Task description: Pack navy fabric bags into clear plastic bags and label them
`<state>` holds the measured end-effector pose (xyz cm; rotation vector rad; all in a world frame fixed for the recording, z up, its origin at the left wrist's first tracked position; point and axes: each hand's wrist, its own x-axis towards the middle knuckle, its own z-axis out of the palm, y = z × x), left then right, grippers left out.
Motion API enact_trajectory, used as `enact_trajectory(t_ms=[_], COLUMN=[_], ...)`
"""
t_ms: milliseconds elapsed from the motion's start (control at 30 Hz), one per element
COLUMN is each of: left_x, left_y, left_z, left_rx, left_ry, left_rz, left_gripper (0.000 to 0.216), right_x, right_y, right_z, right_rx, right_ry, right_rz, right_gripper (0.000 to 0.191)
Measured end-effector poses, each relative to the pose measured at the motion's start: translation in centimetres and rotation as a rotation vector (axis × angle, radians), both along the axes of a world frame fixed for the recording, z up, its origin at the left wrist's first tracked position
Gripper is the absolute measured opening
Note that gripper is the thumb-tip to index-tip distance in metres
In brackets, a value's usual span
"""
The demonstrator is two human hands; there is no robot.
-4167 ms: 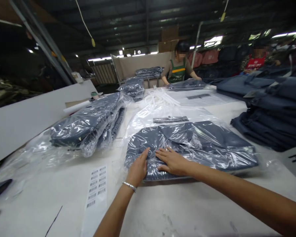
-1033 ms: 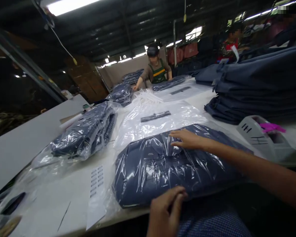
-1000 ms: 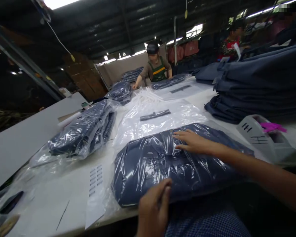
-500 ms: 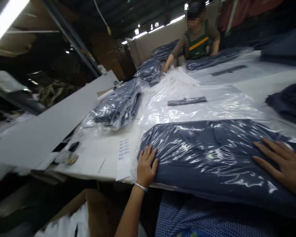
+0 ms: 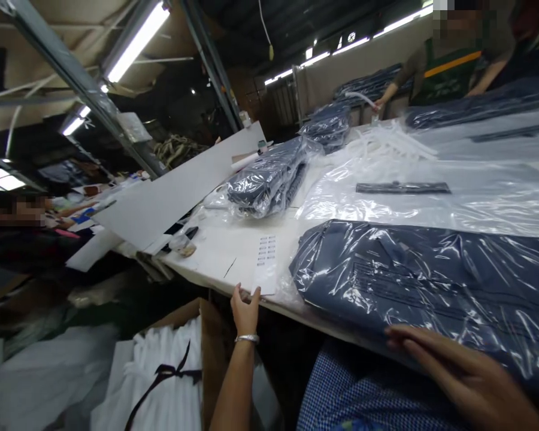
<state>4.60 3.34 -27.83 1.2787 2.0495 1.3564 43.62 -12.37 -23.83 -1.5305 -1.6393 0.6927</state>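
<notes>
L hand (image 5: 245,312) grip was open, digits parted, at bench (image 5: 215,239) edge by flat paper label sheet (image 5: 265,278); contact unclear. R hand (image 5: 460,368), tips blurred, was nr front edge of shiny, creased plastic-wrapped navy bundle (image 5: 413,275) on bench; couldn't tell its grip.

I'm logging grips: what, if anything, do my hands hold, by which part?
No clear hold: left hand open by the label sheet, right hand at the near edge of the wrapped bundle.

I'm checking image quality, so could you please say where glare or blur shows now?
Head view: glare streaks the near plastic-wrapped bundle; same view, the right hand looks blurred; there too, a ceiling tube light is washed white.
</notes>
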Motion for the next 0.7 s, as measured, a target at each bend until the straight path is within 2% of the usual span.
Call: enact_trajectory(t_ms=[67,133,233,400,567,700], left_x=[-0.2,-0.1,-0.4,-1.2,-0.9,-0.4], left_y=[0.4,0.5,0.1,-0.5,0.5,0.8], left_z=[-1.2,-2.1,-2.5,-1.6,-0.5,-0.7], left_rx=[-0.015,-0.01,0.0,0.034,0.074,0.067], left_ry=[-0.106,-0.215,-0.34,-0.355,-0.26,-0.316], left_rz=[0.034,0.034,-0.008,-0.038,-0.067,-0.09], left_gripper=[0.081,0.086,0.081,0.069,0.084,0.084], right_x=[-5.1,-9.7,-14.6,-19.0,-21.4,-21.9], right_y=[1.0,2.7,5.5,8.5,9.9,9.9], right_z=[1.7,2.5,1.9,-0.2,0.2,0.0], right_rx=[-0.174,-0.307,-0.399,-0.425,-0.457,-0.52], right_ry=[0.312,0.541,0.717,0.852,1.047,1.158], right_rz=[0.169,0.33,0.447,0.432,0.304,0.287], right_gripper=[0.032,0.036,0.047,0.058,0.056,0.054])
